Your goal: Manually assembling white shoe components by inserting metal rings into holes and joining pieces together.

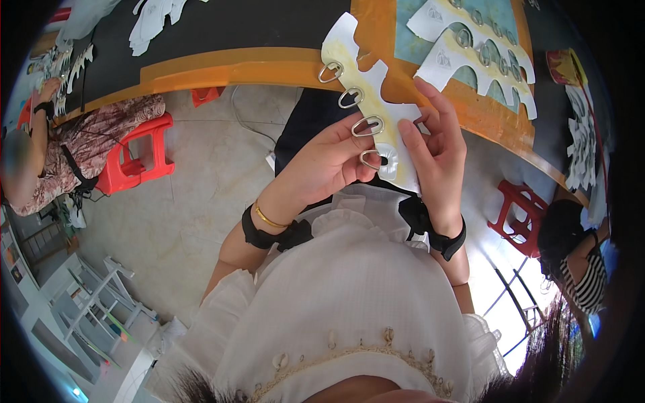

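Observation:
A white scalloped piece with yellowish patches is held up at a slant between my hands. Several oval metal rings hang along its left edge. My left hand is closed at the lower left edge, its fingertips by the two lowest rings. My right hand grips the right edge, thumb in front and index finger raised toward the table. The fingers behind the piece are partly hidden. Beyond, similar white scalloped pieces with rings lie on a blue-green mat.
The dark table has an orange taped edge. White cut pieces lie at its far left. At right stand a round tin and more white pieces. Co-workers sit on both sides near red stools.

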Available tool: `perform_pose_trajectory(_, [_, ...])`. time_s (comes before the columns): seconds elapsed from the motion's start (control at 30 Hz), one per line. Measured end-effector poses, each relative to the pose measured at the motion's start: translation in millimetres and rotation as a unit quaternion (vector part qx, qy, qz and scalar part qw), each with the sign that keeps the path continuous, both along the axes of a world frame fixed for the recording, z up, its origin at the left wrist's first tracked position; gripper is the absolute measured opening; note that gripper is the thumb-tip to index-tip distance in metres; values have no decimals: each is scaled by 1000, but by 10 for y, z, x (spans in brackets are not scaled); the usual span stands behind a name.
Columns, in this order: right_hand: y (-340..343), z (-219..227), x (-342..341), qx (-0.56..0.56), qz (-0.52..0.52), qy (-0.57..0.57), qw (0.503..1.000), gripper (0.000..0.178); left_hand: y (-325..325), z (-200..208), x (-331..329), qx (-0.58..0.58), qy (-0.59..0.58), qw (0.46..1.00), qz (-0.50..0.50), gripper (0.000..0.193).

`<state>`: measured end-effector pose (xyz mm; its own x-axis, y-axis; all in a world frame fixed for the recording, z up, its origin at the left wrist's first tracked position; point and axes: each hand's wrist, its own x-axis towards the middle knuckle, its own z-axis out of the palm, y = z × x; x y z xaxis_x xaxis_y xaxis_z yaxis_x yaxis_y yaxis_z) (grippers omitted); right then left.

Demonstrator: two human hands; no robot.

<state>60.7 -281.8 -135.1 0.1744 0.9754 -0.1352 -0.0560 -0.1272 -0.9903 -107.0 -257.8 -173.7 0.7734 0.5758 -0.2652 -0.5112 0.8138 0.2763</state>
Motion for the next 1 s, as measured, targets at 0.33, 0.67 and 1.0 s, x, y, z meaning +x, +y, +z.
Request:
perform_pose_trajectory(0.33, [-22, -15, 20, 20, 5, 0, 1000, 45, 7, 115, 90, 3, 60, 998, 35, 35])
perform_pose_trajectory(0.67, [-32, -26, 15, 22, 23, -27, 999, 49, 1, 148, 112, -17, 97, 994, 52, 31])
perform_pose_trajectory(1.0, [1, -9, 95, 26, 21, -57, 998, 50, 29, 136, 16, 91, 164, 978, 95, 21])
